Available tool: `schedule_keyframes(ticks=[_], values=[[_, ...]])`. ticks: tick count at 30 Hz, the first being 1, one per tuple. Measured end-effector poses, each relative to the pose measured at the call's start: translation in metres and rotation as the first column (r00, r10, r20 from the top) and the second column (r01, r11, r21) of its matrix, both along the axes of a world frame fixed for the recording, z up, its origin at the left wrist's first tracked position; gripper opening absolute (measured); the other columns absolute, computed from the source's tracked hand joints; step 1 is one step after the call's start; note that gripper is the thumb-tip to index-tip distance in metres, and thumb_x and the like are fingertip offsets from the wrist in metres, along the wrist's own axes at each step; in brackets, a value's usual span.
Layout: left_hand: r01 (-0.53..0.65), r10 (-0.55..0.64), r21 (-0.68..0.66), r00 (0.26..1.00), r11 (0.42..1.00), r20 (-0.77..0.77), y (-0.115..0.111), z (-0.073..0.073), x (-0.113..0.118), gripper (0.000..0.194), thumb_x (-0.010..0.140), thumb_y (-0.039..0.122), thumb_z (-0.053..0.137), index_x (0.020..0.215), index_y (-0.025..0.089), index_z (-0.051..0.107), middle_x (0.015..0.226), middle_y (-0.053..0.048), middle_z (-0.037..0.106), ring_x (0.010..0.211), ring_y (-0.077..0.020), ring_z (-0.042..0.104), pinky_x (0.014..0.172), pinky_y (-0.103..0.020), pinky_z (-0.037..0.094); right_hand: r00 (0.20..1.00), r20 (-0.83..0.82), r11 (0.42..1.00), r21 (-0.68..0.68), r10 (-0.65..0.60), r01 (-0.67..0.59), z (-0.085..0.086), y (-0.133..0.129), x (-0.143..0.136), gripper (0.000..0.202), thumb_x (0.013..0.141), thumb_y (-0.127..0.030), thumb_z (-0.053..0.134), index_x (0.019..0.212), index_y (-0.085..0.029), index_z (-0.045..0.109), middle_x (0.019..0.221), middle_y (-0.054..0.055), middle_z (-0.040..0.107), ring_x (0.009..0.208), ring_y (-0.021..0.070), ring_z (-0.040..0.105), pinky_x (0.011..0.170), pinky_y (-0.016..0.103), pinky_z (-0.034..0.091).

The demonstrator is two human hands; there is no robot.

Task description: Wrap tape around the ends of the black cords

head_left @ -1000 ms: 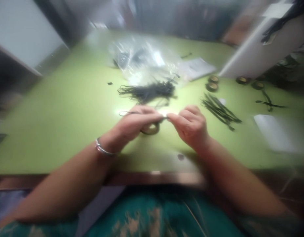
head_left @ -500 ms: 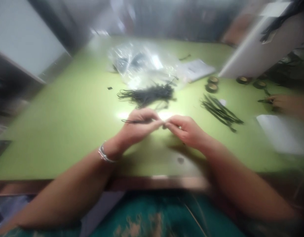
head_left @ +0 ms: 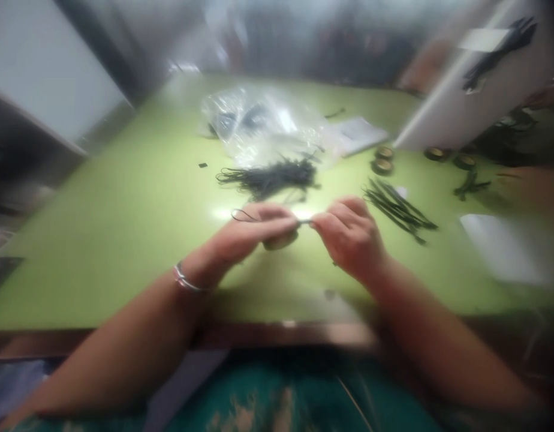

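My left hand (head_left: 254, 231) is closed, its thumb and forefinger pinching a thin black cord. The loop of this black cord (head_left: 243, 214) sticks out over the back of that hand. My right hand (head_left: 351, 234) is closed too, its fingertips on a short dark strand that spans the small gap between my hands; it looks like part of the same cord. Below my left fingers shows a dark, rounded object (head_left: 281, 242), blurred, perhaps a tape roll. A bundle of looped black cords (head_left: 277, 177) lies just beyond my hands.
Behind the bundle lies a clear plastic bag (head_left: 263, 126) beside a white pad (head_left: 358, 135). Several tape rolls (head_left: 382, 165) and flat dark straps (head_left: 400, 210) are on the right of the green table (head_left: 124, 240). A white sheet (head_left: 506, 249) lies near another person's hand (head_left: 538, 183).
My right hand has turned knuckles-up and moved slightly away from my left, exposing the strand between them. The rounded dark object now shows under my left hand. The other person's hand has drawn back right.
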State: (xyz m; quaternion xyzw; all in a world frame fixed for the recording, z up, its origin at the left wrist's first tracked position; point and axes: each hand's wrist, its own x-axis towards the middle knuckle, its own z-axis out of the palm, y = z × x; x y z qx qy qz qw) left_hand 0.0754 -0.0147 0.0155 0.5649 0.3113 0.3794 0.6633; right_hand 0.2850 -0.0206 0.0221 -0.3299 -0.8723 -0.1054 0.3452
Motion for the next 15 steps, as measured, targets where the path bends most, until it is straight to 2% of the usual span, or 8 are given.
schedule_keyframes(ticks=[3, 5, 6, 8, 10, 11, 13, 15], values=[[-0.073, 0.077, 0.08, 0.996, 0.994, -0.037, -0.001, -0.002, 0.003, 0.017, 0.084, 0.032, 0.064, 0.081, 0.015, 0.066, 0.058, 0.001, 0.048, 0.05, -0.0096, 0.043, 0.047, -0.024, 0.034, 1.0, 0.022, 1.0, -0.006, -0.013, 0.013, -0.004, 0.0, -0.002, 0.017, 0.092, -0.021, 0.053, 0.077, -0.022, 0.061, 0.068, 0.003, 0.057, 0.076, 0.0195, 0.05, 0.076, 0.034, 0.04], [-0.15, 0.185, 0.248, 0.975, 0.957, -0.126, 0.0, -0.004, 0.004, 0.014, 0.084, 0.028, 0.064, 0.077, 0.016, 0.065, 0.065, -0.001, 0.054, 0.056, -0.0111, 0.048, 0.051, -0.025, 0.039, 1.0, -0.014, 0.996, -0.086, 0.004, -0.005, -0.006, 0.002, -0.004, 0.014, 0.091, -0.023, 0.054, 0.079, -0.02, 0.061, 0.071, 0.004, 0.06, 0.076, 0.0194, 0.051, 0.076, 0.034, 0.041], [-0.18, 0.257, 0.367, 0.951, 0.913, -0.173, 0.001, -0.005, 0.005, 0.012, 0.083, 0.025, 0.064, 0.075, 0.016, 0.065, 0.07, -0.003, 0.057, 0.06, -0.0126, 0.051, 0.054, -0.027, 0.042, 0.999, -0.048, 0.989, -0.144, 0.016, -0.023, -0.007, 0.003, -0.004, 0.011, 0.091, -0.024, 0.055, 0.084, -0.019, 0.061, 0.076, 0.005, 0.062, 0.078, 0.0197, 0.052, 0.077, 0.034, 0.042], [-0.176, 0.38, 0.608, 0.898, 0.774, -0.224, 0.003, -0.007, 0.005, 0.008, 0.081, 0.02, 0.063, 0.075, 0.015, 0.067, 0.08, -0.007, 0.062, 0.071, -0.0157, 0.056, 0.063, -0.03, 0.047, 0.995, -0.1, 0.96, -0.276, 0.028, -0.054, -0.008, 0.004, -0.006, 0.012, 0.091, -0.025, 0.053, 0.095, -0.018, 0.062, 0.089, 0.007, 0.067, 0.084, 0.0204, 0.056, 0.08, 0.035, 0.043], [-0.103, 0.423, 0.756, 0.873, 0.646, -0.242, 0.003, -0.009, 0.006, 0.007, 0.081, 0.016, 0.061, 0.079, 0.015, 0.068, 0.085, -0.008, 0.063, 0.077, -0.0173, 0.057, 0.068, -0.031, 0.048, 0.997, -0.067, 0.904, -0.423, 0.032, -0.057, -0.007, 0.004, -0.007, 0.016, 0.093, -0.024, 0.049, 0.098, -0.017, 0.062, 0.093, 0.007, 0.068, 0.084, 0.02, 0.058, 0.078, 0.034, 0.043], [-0.067, 0.423, 0.792, 0.871, 0.606, -0.25, 0.003, -0.01, 0.007, 0.008, 0.082, 0.014, 0.06, 0.081, 0.015, 0.068, 0.086, -0.009, 0.063, 0.078, -0.0176, 0.057, 0.069, -0.032, 0.049, 0.999, -0.036, 0.87, -0.491, 0.037, -0.05, -0.007, 0.004, -0.007, 0.017, 0.094, -0.023, 0.047, 0.094, -0.017, 0.063, 0.089, 0.007, 0.068, 0.081, 0.0188, 0.058, 0.074, 0.032, 0.043], [-0.041, 0.415, 0.818, 0.875, 0.574, -0.248, 0.002, -0.011, 0.008, 0.009, 0.082, 0.014, 0.06, 0.084, 0.016, 0.068, 0.09, -0.009, 0.063, 0.081, -0.0181, 0.058, 0.071, -0.032, 0.049, 0.998, -0.006, 0.812, -0.582, 0.058, -0.051, -0.006, 0.004, -0.007, 0.021, 0.095, -0.022, 0.045, 0.084, -0.017, 0.063, 0.077, 0.004, 0.066, 0.07, 0.0156, 0.055, 0.065, 0.028, 0.04], [-0.051, 0.396, 0.796, 0.885, 0.603, -0.243, 0.002, -0.012, 0.008, 0.01, 0.082, 0.016, 0.062, 0.089, 0.017, 0.069, 0.095, -0.009, 0.063, 0.083, -0.0175, 0.059, 0.07, -0.03, 0.05, 0.998, -0.041, 0.822, -0.565, 0.053, -0.067, -0.007, 0.006, -0.005, 0.022, 0.094, -0.023, 0.047, 0.078, -0.017, 0.061, 0.071, 0.002, 0.062, 0.064, 0.0139, 0.051, 0.061, 0.026, 0.038]])
